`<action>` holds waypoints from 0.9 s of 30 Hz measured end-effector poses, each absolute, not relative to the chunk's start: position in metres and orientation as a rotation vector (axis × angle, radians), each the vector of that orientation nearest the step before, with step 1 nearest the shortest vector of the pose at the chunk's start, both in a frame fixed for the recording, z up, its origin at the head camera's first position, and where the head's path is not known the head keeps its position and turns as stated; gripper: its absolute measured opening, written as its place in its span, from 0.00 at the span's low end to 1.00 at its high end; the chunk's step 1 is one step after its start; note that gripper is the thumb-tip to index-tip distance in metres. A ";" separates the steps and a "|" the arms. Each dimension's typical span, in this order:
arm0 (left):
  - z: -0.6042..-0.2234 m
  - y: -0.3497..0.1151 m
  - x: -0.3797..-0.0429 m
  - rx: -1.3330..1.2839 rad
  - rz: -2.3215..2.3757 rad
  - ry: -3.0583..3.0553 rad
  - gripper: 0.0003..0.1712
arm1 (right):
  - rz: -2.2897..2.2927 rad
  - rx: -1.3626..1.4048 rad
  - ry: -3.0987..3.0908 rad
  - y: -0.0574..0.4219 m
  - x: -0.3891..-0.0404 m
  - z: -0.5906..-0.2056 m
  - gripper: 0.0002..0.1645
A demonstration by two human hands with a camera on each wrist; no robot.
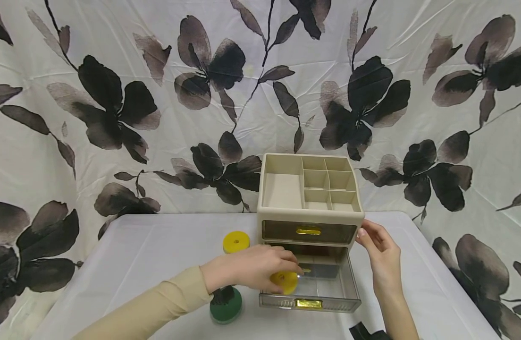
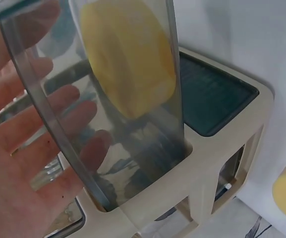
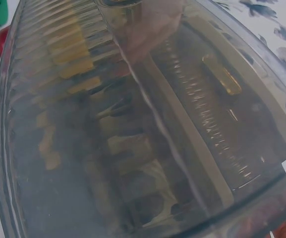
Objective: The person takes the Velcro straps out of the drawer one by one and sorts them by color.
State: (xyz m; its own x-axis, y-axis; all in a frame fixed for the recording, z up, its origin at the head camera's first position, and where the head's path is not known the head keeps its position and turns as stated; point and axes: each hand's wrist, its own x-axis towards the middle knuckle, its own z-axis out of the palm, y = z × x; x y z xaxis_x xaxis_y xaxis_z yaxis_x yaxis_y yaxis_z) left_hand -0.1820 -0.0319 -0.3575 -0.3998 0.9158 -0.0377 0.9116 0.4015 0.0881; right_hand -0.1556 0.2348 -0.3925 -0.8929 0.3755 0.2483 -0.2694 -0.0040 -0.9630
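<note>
My left hand (image 1: 260, 267) reaches over the pulled-out lower drawer (image 1: 328, 283) and holds a yellow spool (image 1: 286, 282), round with a small middle hole, between curled fingers and thumb. Through the clear drawer wall in the left wrist view the yellow spool (image 2: 128, 59) shows, beside a hand (image 2: 33, 129) with spread fingers. My right hand (image 1: 381, 252) touches the right side of the cream organizer (image 1: 310, 215), its thumb near the front edge. The right wrist view mostly shows the see-through drawer plastic (image 3: 73, 173).
Another yellow spool (image 1: 236, 242) stands left of the organizer, and a green round spool (image 1: 225, 304) lies nearer me. A red thing (image 3: 4, 40) edges into the right wrist view. The upper drawer (image 1: 309, 231) is closed, under a divided top tray (image 1: 281, 189). Floral cloth (image 1: 286, 108) hangs behind.
</note>
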 end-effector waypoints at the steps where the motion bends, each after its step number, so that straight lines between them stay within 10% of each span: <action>1: -0.358 -0.031 -0.183 1.663 0.065 2.556 0.29 | 1.948 -0.108 -1.840 0.235 -0.156 -0.393 0.17; 27: -0.358 -0.022 -0.188 1.616 -0.078 2.494 0.31 | 1.958 -0.140 -1.840 0.235 -0.157 -0.394 0.17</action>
State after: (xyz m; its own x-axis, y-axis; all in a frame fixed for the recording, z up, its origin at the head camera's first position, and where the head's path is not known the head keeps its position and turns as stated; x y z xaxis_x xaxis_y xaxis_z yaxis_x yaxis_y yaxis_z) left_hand -0.1884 -0.0219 -0.3579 -0.3989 0.9013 -0.1689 0.9101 0.4117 0.0471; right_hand -0.1567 0.2350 -0.3936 -0.8948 0.3849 0.2261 -0.2497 -0.0116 -0.9683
